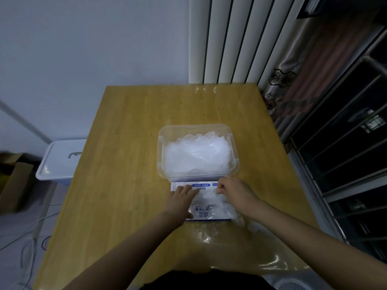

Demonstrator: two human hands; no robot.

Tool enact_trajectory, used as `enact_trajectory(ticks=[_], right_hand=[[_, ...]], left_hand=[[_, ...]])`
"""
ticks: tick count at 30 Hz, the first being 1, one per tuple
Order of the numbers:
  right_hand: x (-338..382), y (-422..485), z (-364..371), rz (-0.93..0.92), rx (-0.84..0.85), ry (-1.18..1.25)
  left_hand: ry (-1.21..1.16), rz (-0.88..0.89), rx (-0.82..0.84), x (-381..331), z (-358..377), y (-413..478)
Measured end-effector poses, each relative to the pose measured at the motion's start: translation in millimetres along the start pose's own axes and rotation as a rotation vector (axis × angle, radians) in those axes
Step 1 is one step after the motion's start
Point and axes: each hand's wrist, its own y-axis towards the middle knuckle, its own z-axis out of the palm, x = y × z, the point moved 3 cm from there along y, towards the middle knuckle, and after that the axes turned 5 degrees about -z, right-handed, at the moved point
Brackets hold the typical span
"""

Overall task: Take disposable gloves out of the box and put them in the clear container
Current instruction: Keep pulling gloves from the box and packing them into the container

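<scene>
A flat white and blue glove box [202, 214] lies on the wooden table [125, 164], just in front of the clear container [161, 147]. A heap of thin translucent gloves [198, 152] fills the container. My left hand [180, 203] rests on the left part of the box with fingers spread flat. At the box's far right corner my right hand [232, 191] pinches a translucent glove [209, 196] that trails over the box top. More crumpled glove film [240, 219] lies by my right wrist.
A white lidded bin [59, 160] stands on the floor left of the table, with cardboard boxes [14, 183] beyond it. A radiator [226, 38] and a curtain [303, 84] are behind, dark shelving [345, 153] at the right. Clear lid-like plastic [240, 258] lies at the table's near edge.
</scene>
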Motion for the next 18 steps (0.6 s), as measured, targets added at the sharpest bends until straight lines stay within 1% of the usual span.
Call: enact_trajectory(ticks=[4,10,13,16,18], right_hand=[[9,1,-8,-0.062,-0.026,-0.051],[12,0,-14,-0.067,-0.079,-0.040],[18,-1,-24,-0.143,-0.096,-0.172],[31,-2,-24,-0.276,-0.041,-0.330],[37,-2,-12,-0.282,0.035,-0.344]], left_hand=[[0.008,-0.010,-0.005,-2,-2,0],[0.003,-0.027,-0.002,-4,1,1],[-0.001,-0.018,0.005,-3,2,1],[-0.033,-0.009,-0.001,-1,1,2],[-0.084,-0.001,-0.022,1,1,3]])
